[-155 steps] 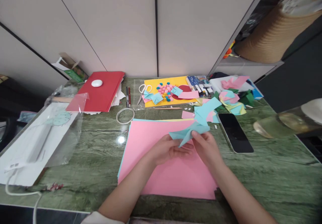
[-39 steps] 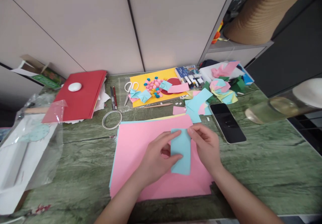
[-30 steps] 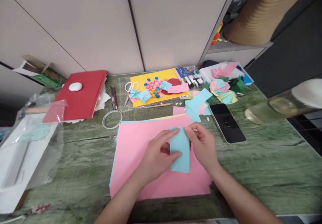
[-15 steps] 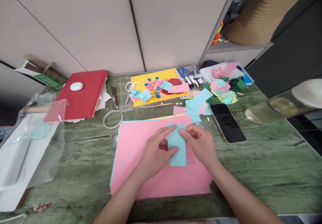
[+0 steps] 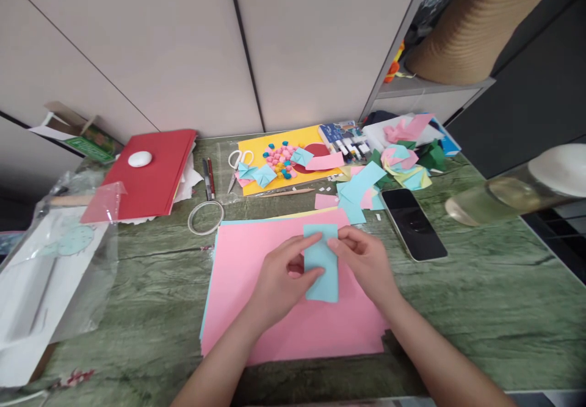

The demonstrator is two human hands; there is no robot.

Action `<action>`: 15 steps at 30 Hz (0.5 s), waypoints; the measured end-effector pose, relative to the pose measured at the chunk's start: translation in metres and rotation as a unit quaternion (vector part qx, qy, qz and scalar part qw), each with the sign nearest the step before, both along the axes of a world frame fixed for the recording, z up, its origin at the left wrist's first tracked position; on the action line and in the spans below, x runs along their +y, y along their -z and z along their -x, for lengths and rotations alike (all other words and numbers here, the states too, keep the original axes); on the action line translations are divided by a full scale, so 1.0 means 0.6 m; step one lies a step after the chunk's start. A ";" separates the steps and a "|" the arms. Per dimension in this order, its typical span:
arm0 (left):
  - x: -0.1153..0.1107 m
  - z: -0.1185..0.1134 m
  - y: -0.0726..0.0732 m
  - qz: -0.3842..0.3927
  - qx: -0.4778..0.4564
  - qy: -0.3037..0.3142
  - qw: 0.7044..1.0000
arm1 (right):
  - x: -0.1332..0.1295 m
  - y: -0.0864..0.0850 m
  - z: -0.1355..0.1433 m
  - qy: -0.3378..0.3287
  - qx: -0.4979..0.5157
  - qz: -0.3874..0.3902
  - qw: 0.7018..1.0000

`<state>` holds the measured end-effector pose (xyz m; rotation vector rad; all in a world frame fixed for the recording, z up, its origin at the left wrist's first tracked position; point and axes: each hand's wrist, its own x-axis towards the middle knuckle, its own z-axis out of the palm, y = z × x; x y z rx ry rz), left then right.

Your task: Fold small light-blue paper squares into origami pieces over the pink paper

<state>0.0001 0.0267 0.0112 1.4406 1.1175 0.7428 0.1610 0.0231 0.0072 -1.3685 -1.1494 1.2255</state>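
1. Light-blue paper (image 5: 321, 282): narrow rectangle over the pink sheet stack (image 5: 274, 340), near edge of the table (image 5: 494, 321). Flat on it or slightly lifted, can't say from this angle.
2. Left hand (image 5: 280, 276): clamped on the paper's left side, thumb and index tips on top, spread along it.
3. Right hand (image 5: 364, 260): pinched on the upper right edge, thumb on top.
4. Table: dark green, wood-grain look, glossy. Cluttered along the back.
5. Back, left to right: open box (image 5: 89, 143), red folder (image 5: 155, 187) with a white rounded object (image 5: 140, 159) on it, two pens, white-handled scissors (image 5: 236, 162), yellow sheet (image 5: 251, 146) with small coloured balls (image 5: 280, 158), markers, paper scraps.
6. Left: clear plastic sleeve (image 5: 98, 291).
7. Right: dark-screened phone (image 5: 414, 224), see-through container (image 5: 494, 199).
8. Room: pale cabinet panels (image 5: 183, 47) behind; ribbed tan vessel (image 5: 471, 28) on a shelf (image 5: 434, 86), upper right.
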 end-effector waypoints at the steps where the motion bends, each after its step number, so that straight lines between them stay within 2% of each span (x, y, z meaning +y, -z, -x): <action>1: 0.000 0.000 -0.001 0.002 -0.003 0.000 1.000 | 0.000 0.000 0.000 -0.010 0.006 0.007 1.000; 10: 0.001 0.001 -0.003 -0.013 0.013 0.010 1.000 | -0.001 0.006 0.002 -0.002 0.022 0.025 0.999; 15: 0.001 0.003 0.001 -0.021 0.014 -0.007 1.000 | 0.002 0.003 0.000 -0.034 0.042 0.048 0.997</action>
